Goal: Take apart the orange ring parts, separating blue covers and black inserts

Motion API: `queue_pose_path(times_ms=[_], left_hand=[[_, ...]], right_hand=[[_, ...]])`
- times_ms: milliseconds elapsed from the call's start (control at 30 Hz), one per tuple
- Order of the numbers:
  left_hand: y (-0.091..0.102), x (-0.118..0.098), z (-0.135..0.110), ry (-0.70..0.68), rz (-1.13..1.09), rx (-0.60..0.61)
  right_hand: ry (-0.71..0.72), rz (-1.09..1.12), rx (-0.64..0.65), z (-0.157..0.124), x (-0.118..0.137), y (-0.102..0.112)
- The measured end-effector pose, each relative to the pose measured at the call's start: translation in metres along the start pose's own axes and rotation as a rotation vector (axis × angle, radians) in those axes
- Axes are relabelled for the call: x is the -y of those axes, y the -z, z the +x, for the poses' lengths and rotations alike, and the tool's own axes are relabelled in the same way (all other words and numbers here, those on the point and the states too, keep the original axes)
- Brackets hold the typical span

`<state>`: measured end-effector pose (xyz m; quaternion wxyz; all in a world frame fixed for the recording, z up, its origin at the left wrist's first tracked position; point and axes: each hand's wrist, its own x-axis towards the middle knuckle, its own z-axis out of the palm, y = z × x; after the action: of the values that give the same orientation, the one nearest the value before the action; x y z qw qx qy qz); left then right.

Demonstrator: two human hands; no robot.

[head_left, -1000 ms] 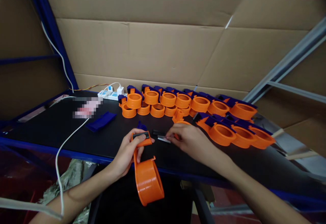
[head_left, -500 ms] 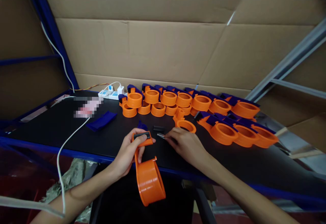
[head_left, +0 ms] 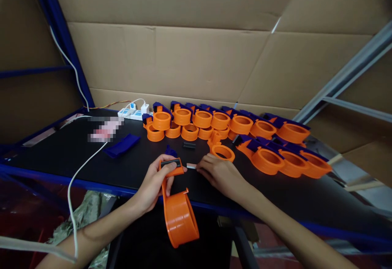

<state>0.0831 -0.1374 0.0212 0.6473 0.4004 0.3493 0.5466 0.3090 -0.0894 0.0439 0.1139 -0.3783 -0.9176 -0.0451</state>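
My left hand (head_left: 153, 181) is closed round the handle end of an orange tape dispenser (head_left: 181, 220), its thumb on a black piece (head_left: 170, 163) in the frame. The dispenser's wide ring hangs down in front of the table edge. Just to the right, my right hand (head_left: 222, 175) pinches a small pale, shiny strip (head_left: 191, 166), its free end pointing at the dispenser. Whether it touches the table I cannot tell. Beyond the strip lies a loose black piece (head_left: 189, 145). A small blue part (head_left: 170, 151) sits behind my left fingers.
Stacked orange dispensers with blue parts (head_left: 202, 118) line the back, and more (head_left: 268, 161) stand at right. One orange dispenser without blue (head_left: 223, 152) lies beside my right hand. A power strip (head_left: 134, 114), a blue flat piece (head_left: 122, 145) and a white cable (head_left: 73, 179) are at left.
The strip in my right hand has turned more level, and its tip has shifted slightly left. The loose black piece now lies farther back. My left hand and the dispenser stay put.
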Motion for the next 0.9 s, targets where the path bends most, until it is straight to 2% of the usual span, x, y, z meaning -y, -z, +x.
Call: queue_pose_path(times_ms=[133,300,467,633,767,833,900], left_hand=[[0.0,0.0,0.001,0.01,0.006,-0.002],[0.001,0.001,0.002,0.028,0.029,0.01],[0.003,0.004,0.002,0.008,0.139,0.079],[0.003,0.006,0.001,-0.013,0.171,0.113],[0.003,0.005,0.003,0.013,0.129,0.083],[0.003,0.005,0.003,0.019,0.104,0.065],[0.003,0.004,0.004,0.022,0.09,0.051]], right_hand=[[0.061,0.009,-0.002,-0.001,-0.004,0.0],[0.044,0.077,-0.077,-0.002,0.0,0.009],[0.081,0.323,-0.192,0.005,0.026,0.033],[0.153,0.24,-0.172,0.017,0.047,0.034],[0.116,0.247,-0.217,0.018,0.031,0.036],[0.037,0.213,-0.25,0.018,0.018,0.036],[-0.047,0.129,-0.226,0.02,0.006,0.031]])
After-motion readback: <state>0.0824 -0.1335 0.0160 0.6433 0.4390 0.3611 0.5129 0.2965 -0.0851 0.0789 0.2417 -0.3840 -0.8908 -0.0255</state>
